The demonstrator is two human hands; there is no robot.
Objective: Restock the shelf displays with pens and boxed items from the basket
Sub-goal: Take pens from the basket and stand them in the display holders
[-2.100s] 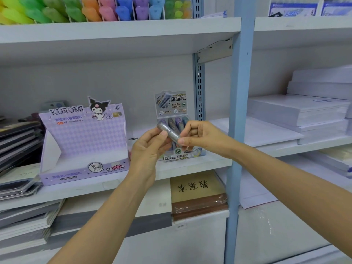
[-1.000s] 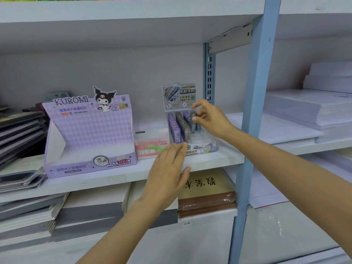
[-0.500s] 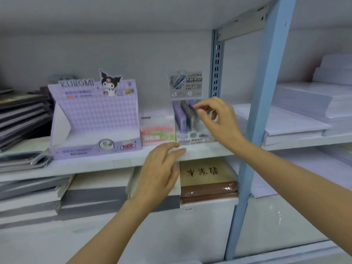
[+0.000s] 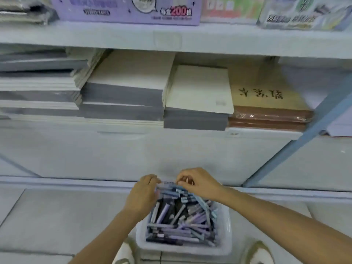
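Basket [image 4: 227, 231] down at bottom centre of the frame, sitting on the tiled floor [image 4: 57, 216], and it is packed: pens [image 4: 181, 221] in purple, pale blue and dark shades lie heaped across one another. Both hands are in at its far rim. The left hand [image 4: 142, 193] shows its back to the camera, fingers curled down over the edge of the pile. What they hold, if anything, I cannot tell, as they are hidden and the picture is soft there. The right hand [image 4: 200, 184] comes in from the right, thumb and fingers drawn together, pinching a pale blue piece [image 4: 167, 186] that lies on top of the heap between the two hands. The hands are close, almost touching.

On either side of the basket, at the bottom edge, a white shoe tip on the left [image 4: 124, 252] and another on the right [image 4: 262, 252].

Up top, the shelf [image 4: 171, 39] runs across the frame, carrying a purple display box [image 4: 123, 10], a pink and green box [image 4: 228, 8] just beside it, and a clear display [image 4: 301, 16] at upper right. One level below sit grey stacks of notebooks [image 4: 122, 96] on the left, a cream notebook [image 4: 200, 88] on a grey stack in the middle, and a brown wrapped pack [image 4: 266, 96] with dark characters touching it on the right. A blue post [image 4: 312, 130] slants down the right side.
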